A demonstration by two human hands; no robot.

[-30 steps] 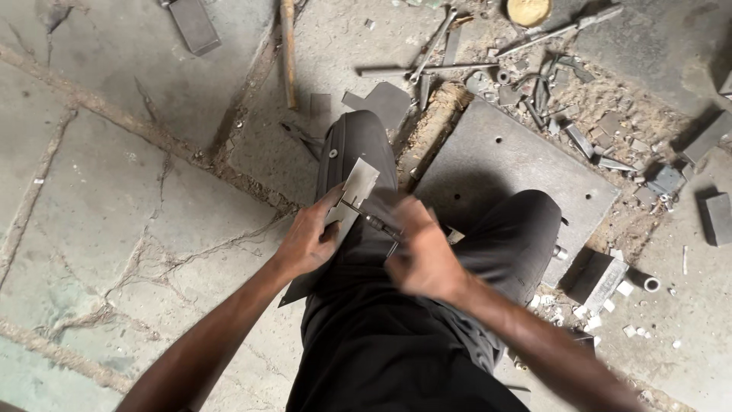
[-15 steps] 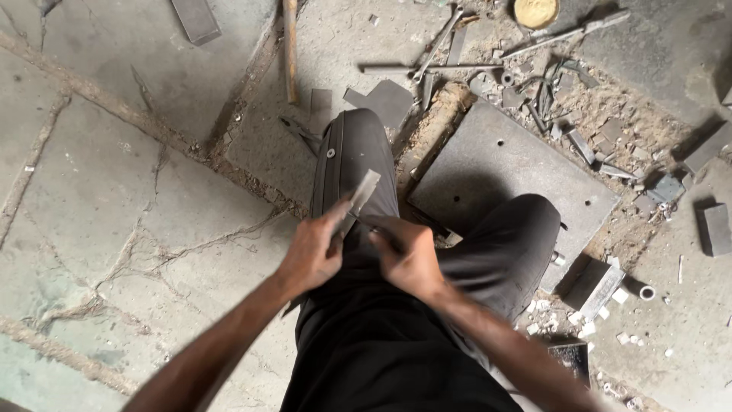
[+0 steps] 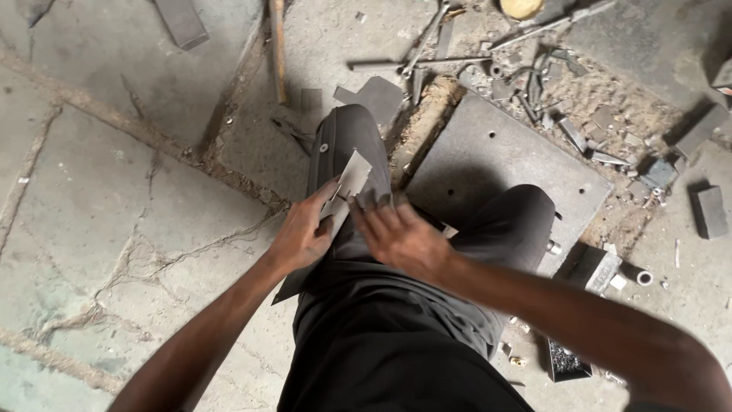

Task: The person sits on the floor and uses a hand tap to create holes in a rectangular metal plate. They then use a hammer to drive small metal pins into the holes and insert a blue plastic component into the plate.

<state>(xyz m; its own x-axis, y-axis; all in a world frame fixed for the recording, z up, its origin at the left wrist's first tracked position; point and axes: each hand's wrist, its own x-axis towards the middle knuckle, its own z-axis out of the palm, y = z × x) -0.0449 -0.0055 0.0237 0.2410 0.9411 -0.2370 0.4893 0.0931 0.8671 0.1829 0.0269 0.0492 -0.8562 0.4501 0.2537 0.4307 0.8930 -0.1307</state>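
Pinching a small pale metal sheet piece (image 3: 352, 177) between thumb and fingers, the left hand (image 3: 303, 235) holds it tilted over the left thigh, one corner pointing up toward the knee. The right hand (image 3: 396, 235) lies just beside it, fingers spread flat and pointing at the sheet's lower edge; whether it grips anything I cannot tell, since its palm faces down and hides what is under it. A second ago the right hand was curled and closer to the sheet's middle; now it has opened out and slid slightly lower, while the left hand has kept its pinch and the sheet has tipped a little more upright. To me that reads as a regrip or a pause between strokes, not a finished piece.

Both hands work above the person's dark trousers (image 3: 381, 336). Beyond the knees a thick grey steel plate (image 3: 496, 160) with drilled holes lies on the cracked concrete floor (image 3: 114, 191). Past it sits a litter of metal offcuts and rods (image 3: 534, 76). No labels or signs show. Low on the right, beside the right leg, a small open dark rectangular box (image 3: 568, 362) holds tiny metal bits, and a pale flat rectangular block (image 3: 602, 271) lies just above it.
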